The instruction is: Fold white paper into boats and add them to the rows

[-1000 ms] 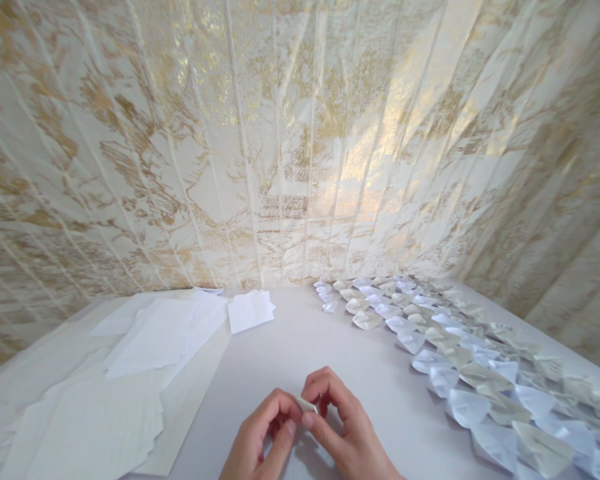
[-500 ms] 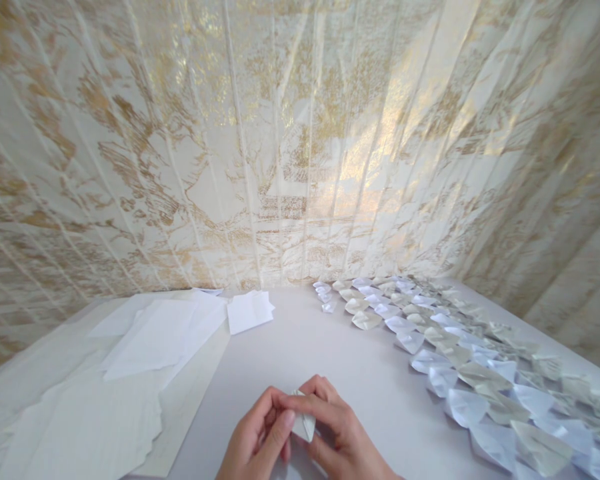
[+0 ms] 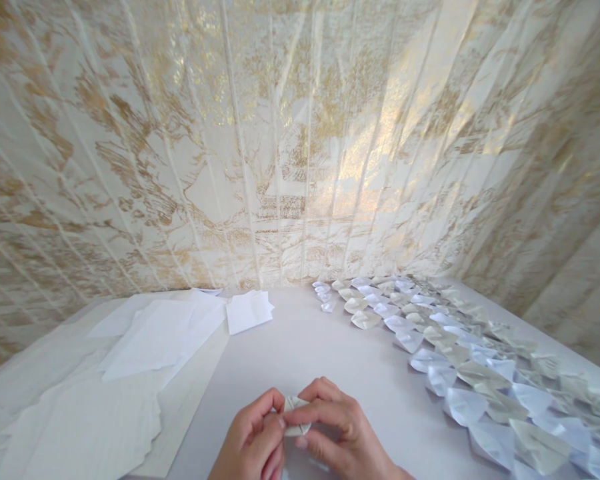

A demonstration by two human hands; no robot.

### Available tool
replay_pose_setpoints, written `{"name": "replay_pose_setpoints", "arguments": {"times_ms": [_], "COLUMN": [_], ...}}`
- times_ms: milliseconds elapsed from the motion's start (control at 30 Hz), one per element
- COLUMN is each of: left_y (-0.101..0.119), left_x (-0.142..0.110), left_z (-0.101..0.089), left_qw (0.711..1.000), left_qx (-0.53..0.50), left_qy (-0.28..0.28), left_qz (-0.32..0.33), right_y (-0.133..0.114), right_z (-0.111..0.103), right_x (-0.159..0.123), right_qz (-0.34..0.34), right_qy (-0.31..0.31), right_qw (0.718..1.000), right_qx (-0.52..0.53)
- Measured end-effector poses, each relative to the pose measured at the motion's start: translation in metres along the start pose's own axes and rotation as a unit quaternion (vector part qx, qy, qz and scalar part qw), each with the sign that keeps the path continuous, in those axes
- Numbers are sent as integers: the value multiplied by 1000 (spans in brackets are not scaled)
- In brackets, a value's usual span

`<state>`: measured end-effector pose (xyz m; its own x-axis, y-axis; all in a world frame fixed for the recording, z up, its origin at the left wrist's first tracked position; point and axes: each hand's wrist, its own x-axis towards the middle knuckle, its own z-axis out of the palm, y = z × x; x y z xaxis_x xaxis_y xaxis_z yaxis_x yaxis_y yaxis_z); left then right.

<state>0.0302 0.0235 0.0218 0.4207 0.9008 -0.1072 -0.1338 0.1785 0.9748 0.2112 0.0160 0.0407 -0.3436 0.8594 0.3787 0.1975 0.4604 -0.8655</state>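
Both my hands meet at the bottom middle of the view, just above the white table [image 3: 300,347]. A small folded piece of pale paper [image 3: 295,408] is pinched between them. My left hand [image 3: 253,443] has its fingers curled onto the paper's left side. My right hand [image 3: 337,433] closes over the paper from the right, its index finger lying across the top. Most of the paper is hidden by the fingers.
Several folded paper shapes [image 3: 470,373], white and silvery, lie in overlapping rows along the right of the table. Flat white sheets [image 3: 145,347] are stacked at the left, and a small pile of paper squares [image 3: 249,311] sits behind them. A gold-patterned curtain [image 3: 290,147] hangs behind.
My hands have dropped slightly toward me and drawn closer together. The folded paper has turned in my fingers, and my right index finger now lies over it.
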Motion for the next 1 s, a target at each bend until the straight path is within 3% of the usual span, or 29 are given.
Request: {"name": "replay_pose_setpoints", "arguments": {"times_ms": [367, 600, 733, 1000], "left_y": [3, 7, 7, 11], "left_x": [-2, -3, -3, -2], "left_z": [2, 4, 3, 2], "left_qw": [999, 998, 998, 997], "left_qx": [38, 57, 57, 57], "left_qy": [16, -13, -15, -49], "left_qz": [4, -23, -18, -19], "right_y": [-1, 5, 8, 8], "right_z": [-2, 8, 10, 7], "right_x": [1, -1, 1, -2], "right_qz": [23, 131, 125, 118], "right_qy": [-2, 41, 57, 0], "right_qw": [999, 971, 960, 966], "right_qx": [47, 194, 245, 228]}}
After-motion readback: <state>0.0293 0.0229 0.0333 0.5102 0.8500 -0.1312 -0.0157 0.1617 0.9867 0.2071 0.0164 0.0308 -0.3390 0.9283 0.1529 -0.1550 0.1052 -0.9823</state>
